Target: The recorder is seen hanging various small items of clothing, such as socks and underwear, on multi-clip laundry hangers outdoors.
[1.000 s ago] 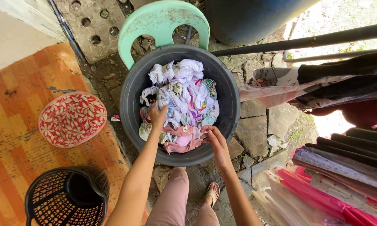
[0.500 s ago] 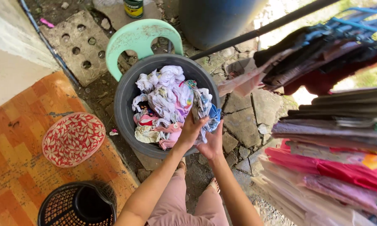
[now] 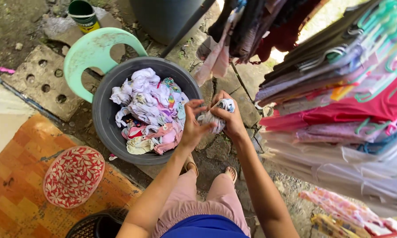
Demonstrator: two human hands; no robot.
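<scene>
Change: 1 s ago both hands were down in the basin (image 3: 102, 115) among the clothes; now they're lifted clear of it, w/ one small garment (image 3: 216, 115) pulled out and held over the stone ground just right of the rim. Camera has also swung twd the hanging clothes (image 3: 339, 101).
Meaning: one piece is out of the pile & in hand; looks like the sorting-out/wringing stage, rest of pile (image 3: 150, 110) untouched in basin.
Left hand (image 3: 192, 128): fingers curled, pinching the near end of the garment; partly open, not a full fist.
Right hand (image 3: 229, 117): wrapped tight round the bunched cloth, fingers closed over it.
Garment: small, white w/ bits of blue/colour print, twisted into a wad; soft, prob. damp, can't tell for sure.
Basin: round, dark grey plastic, smooth wall; sits on a pale green plastic chair (image 3: 90, 53).
Pile: crumpled small clothes, white, pink, multicolour prints; limp, tangled.
Hanging clothes: on hangers along a rail, right side; red, lilac, grey, thin fabrics.
Ground: cracked flat stones, rough, w/ dirt btwn.
Lid-like dish (image 3: 73, 176): round, red w/ white leaf pattern, on orange patterned floor.
Basket (image 3: 95, 225): black plastic lattice, bottom edge, partly cut off.
Can (image 3: 84, 15): green cylinder, top left, behind chair.
</scene>
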